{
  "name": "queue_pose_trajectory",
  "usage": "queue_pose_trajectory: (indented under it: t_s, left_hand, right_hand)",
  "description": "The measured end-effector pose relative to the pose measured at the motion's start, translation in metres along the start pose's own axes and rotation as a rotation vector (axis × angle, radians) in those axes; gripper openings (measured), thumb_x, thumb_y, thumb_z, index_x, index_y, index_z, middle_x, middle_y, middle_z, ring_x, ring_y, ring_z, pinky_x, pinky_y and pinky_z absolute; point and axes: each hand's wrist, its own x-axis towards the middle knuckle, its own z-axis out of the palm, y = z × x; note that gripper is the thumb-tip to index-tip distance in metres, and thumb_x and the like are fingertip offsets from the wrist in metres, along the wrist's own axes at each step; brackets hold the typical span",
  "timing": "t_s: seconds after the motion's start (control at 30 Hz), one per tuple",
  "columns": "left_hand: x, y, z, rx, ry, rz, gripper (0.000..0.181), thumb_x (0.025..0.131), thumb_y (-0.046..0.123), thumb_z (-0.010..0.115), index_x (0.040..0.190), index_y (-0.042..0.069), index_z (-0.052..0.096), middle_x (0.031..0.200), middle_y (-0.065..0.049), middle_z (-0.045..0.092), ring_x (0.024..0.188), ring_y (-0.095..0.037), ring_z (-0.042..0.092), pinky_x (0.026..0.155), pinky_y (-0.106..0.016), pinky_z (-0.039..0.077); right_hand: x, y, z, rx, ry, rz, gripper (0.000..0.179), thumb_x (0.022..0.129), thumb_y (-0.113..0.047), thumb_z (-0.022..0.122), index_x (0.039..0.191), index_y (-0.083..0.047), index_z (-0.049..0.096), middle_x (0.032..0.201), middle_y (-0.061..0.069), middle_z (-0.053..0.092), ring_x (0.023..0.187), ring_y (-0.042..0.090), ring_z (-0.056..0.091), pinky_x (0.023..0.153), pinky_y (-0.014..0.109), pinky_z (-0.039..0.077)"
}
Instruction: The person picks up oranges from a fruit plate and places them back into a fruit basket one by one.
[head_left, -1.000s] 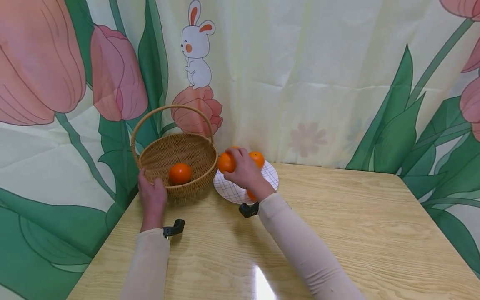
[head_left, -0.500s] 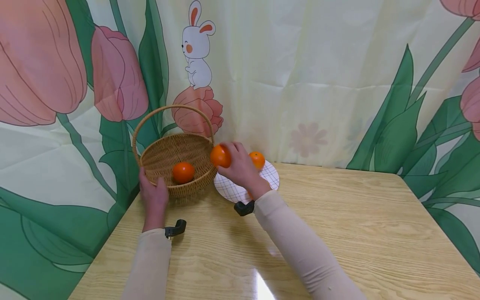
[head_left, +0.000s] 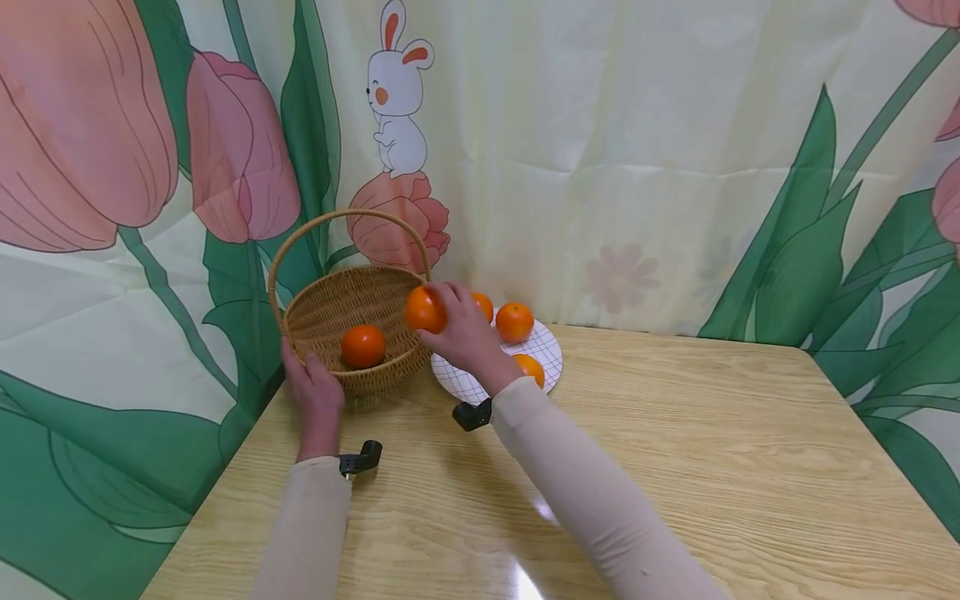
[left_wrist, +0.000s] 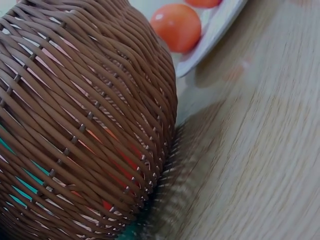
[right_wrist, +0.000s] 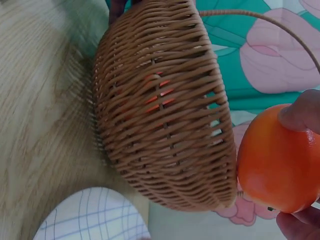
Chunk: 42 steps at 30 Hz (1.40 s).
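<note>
A woven wicker basket (head_left: pixel 352 300) with a tall arched handle leans with its opening toward me at the back left of the table. My left hand (head_left: pixel 318 400) grips its near left rim. One orange (head_left: pixel 363 347) lies inside it. Between the fingers and thumb of my right hand (head_left: pixel 468 329) is another smooth orange (head_left: pixel 425 309), up at the basket's right rim. The right wrist view shows this held orange (right_wrist: pixel 280 160) right beside the wicker edge. Behind that hand, a white checked plate (head_left: pixel 453 379) carries several oranges (head_left: pixel 514 322), partly hidden by my wrist.
The light wood table (head_left: pixel 675 450) stretches to the right of the plate. A curtain (head_left: pixel 622 167) printed with tulips and a rabbit hangs along the table's back and left edges. The basket handle (head_left: pixel 348 213) arches over the opening.
My right hand has carried the orange left from over the plate to the basket's right rim, uncovering more of the plate's oranges. My left hand stays on the basket.
</note>
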Motion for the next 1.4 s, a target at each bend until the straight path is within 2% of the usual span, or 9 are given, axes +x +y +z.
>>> queue_pose_trajectory:
  t_s: [0.23,0.63,0.93,1.17,1.4]
  left_hand:
    - [0.001,-0.003,0.000,-0.016,0.004,0.005,0.051,0.097,0.031,0.024,0.143,0.039,0.004,0.152,0.011,0.005,0.139,-0.011,0.011,0.114,-0.039,0.015]
    - [-0.003,0.001,0.001,-0.004,0.005,-0.020,0.051,0.097,0.031,0.023,0.143,0.039,0.004,0.152,0.011,0.005,0.140,-0.016,0.012,0.112,-0.045,0.018]
    - [-0.002,0.001,0.002,0.019,0.009,-0.001,0.052,0.096,0.034,0.024,0.144,0.037,0.003,0.152,0.011,0.006,0.140,-0.013,0.011,0.114,-0.040,0.015]
    - [-0.001,-0.001,0.003,0.010,0.025,0.019,0.052,0.097,0.031,0.026,0.145,0.034,0.006,0.152,0.009,0.010,0.139,-0.014,0.014,0.113,-0.040,0.017]
    - [0.001,-0.004,0.005,0.017,0.043,0.043,0.052,0.096,0.031,0.026,0.145,0.033,0.008,0.152,0.007,0.012,0.138,-0.018,0.018,0.112,-0.042,0.019]
  right_hand:
    - [0.007,-0.006,0.009,-0.013,-0.024,-0.010,0.064,0.077,-0.038,0.067,0.132,-0.030,0.037,0.134,0.002,0.036,0.106,0.022,0.051,0.086,0.037,0.050]
    - [0.016,-0.007,0.025,-0.009,-0.104,-0.006,0.066,0.078,-0.038,0.067,0.135,-0.031,0.034,0.138,0.004,0.033,0.109,0.025,0.051,0.090,0.039,0.048]
    - [0.021,-0.007,0.037,-0.041,-0.161,0.001,0.066,0.079,-0.039,0.066,0.136,-0.031,0.034,0.138,0.005,0.033,0.109,0.024,0.050,0.092,0.039,0.047]
    - [0.023,-0.010,0.043,-0.109,-0.211,0.006,0.064,0.079,-0.039,0.065,0.135,-0.030,0.035,0.138,0.004,0.036,0.108,0.024,0.051,0.089,0.041,0.048]
    - [0.028,-0.012,0.042,-0.173,-0.276,-0.036,0.064,0.080,-0.038,0.065,0.136,-0.025,0.038,0.140,0.003,0.037,0.112,0.023,0.050,0.093,0.037,0.045]
